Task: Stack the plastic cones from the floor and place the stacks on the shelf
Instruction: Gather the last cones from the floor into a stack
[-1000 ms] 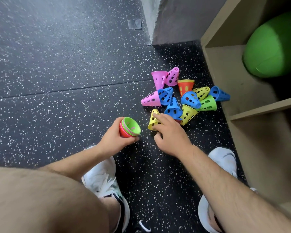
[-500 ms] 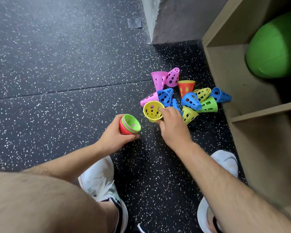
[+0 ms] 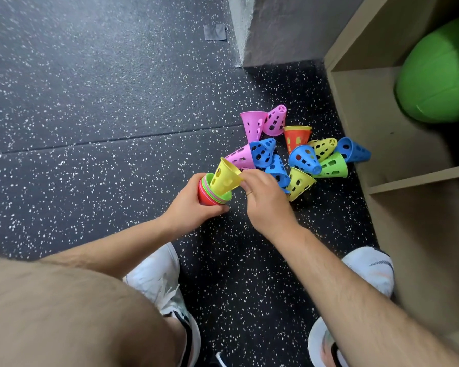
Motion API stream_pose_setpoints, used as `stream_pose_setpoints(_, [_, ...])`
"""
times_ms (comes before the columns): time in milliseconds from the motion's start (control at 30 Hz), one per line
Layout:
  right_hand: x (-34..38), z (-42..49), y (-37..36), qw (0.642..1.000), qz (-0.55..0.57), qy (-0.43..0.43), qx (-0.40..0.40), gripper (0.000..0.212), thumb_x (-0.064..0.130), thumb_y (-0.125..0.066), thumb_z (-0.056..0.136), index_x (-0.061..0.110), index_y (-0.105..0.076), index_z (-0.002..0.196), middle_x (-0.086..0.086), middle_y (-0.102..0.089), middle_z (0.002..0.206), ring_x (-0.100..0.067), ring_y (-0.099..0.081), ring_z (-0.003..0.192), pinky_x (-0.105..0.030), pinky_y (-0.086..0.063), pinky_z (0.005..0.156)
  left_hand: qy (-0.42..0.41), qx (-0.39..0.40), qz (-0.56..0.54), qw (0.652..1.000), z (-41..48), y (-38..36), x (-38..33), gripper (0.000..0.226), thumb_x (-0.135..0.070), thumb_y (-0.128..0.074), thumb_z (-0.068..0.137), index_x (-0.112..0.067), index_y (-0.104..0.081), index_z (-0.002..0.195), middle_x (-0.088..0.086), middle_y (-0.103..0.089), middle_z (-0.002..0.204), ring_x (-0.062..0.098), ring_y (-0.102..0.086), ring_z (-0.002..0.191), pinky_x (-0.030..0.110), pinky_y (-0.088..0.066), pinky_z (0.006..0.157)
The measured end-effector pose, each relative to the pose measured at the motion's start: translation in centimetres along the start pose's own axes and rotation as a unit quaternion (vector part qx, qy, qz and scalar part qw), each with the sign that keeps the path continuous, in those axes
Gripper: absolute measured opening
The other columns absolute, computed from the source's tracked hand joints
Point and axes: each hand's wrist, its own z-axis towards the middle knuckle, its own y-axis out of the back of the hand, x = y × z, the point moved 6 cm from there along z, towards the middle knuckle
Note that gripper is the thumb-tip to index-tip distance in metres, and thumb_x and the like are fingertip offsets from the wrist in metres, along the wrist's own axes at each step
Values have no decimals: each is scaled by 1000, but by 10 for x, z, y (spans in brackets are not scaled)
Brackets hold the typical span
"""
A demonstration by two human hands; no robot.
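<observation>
Gripping stack (image 3: 208,196): my left hand (image 3: 190,207) curls round it.
Cone (image 3: 224,180): my right hand (image 3: 265,205) pinches its rim, tip in stack, tilted.
Pile (image 3: 304,157): just beyond right hand.

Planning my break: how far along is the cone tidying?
Done: a short stack of nested cones sits in the left hand. In hand: the right hand holds a yellow cone, tip in the stack's mouth. Left: about eleven cones lie in a pile on the floor; no stack is on the shelf.
</observation>
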Motion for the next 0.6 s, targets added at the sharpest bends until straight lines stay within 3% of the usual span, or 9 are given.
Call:
stream_pose_setpoints(100, [6, -7, -9, 999, 15, 0, 47, 36, 15, -47, 98, 15, -61, 131, -1, -61, 129, -21, -48, 121, -32, -37, 108, -2, -1, -3, 1000, 3, -5, -4, 73, -28, -96, 71, -31, -51, 129, -13, -67, 113, -2, -64, 99, 16, -47, 86])
stream_pose_setpoints(233, [-3, -19, -14, 988, 65, -77, 113, 50, 13, -50, 95, 21, -48, 144, 5, -55, 137, -12, -39, 128, -24, -28, 112, 1, 7, 2, 1000, 6, -12, -7, 71, -25, -95, 72, -29, -51, 127, -14, -67, 111, -11, -62, 92, 9, -46, 83])
stream_pose_setpoints(367, [-16, -25, 0, 997, 8, -40, 62, 42, 14, -52, 94, 18, -52, 136, 7, -54, 136, -10, -40, 129, -32, -33, 114, 5, 27, 16, 999, 9, -22, -8, 73, -29, -96, 70, -30, -51, 128, -14, -68, 114, -2, -65, 102, 18, -49, 92])
stream_pose_setpoints(500, [-34, -27, 21, 996, -66, -60, -23, 38, 13, -54, 93, 15, -57, 130, 3, -57, 131, -19, -45, 123, -43, -44, 104, 5, 46, 28, 999, 11, -36, -14, 73, -30, -95, 71, -33, -50, 128, -15, -67, 113, -5, -63, 99, 14, -46, 87])
stream_pose_setpoints(600, [-47, -26, 27, 987, -121, -102, -5, 42, 20, -55, 96, 15, -52, 138, 0, -52, 138, -23, -42, 127, -43, -41, 102, 4, 55, 30, 998, 11, -42, -18, 75, -30, -95, 71, -31, -50, 130, -15, -67, 113, -7, -63, 98, 12, -45, 86])
